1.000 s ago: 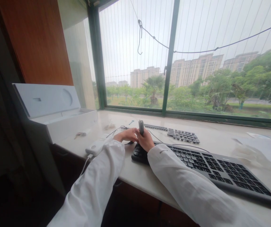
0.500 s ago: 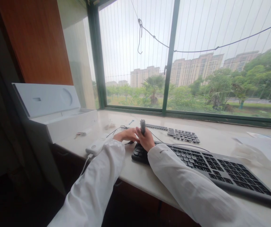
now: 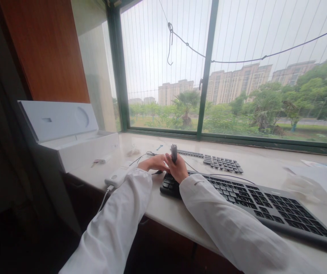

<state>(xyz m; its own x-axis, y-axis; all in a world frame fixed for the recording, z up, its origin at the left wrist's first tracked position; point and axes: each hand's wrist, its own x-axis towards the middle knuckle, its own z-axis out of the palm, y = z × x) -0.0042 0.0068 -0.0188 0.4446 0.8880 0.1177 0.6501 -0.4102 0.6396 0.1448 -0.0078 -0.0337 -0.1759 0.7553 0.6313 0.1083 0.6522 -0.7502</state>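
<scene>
right hand grip closed around upright dark tool, left hand touching

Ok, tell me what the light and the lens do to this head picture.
Head view: strong backlight from the window leaves the room at the left nearly black; the sky is washed out; the right hand and left hand stay readable, the small dark tool in the right hand too small to identify; the wide lens bends the near keyboard; the plastic wrap at right looks smeared.
</scene>
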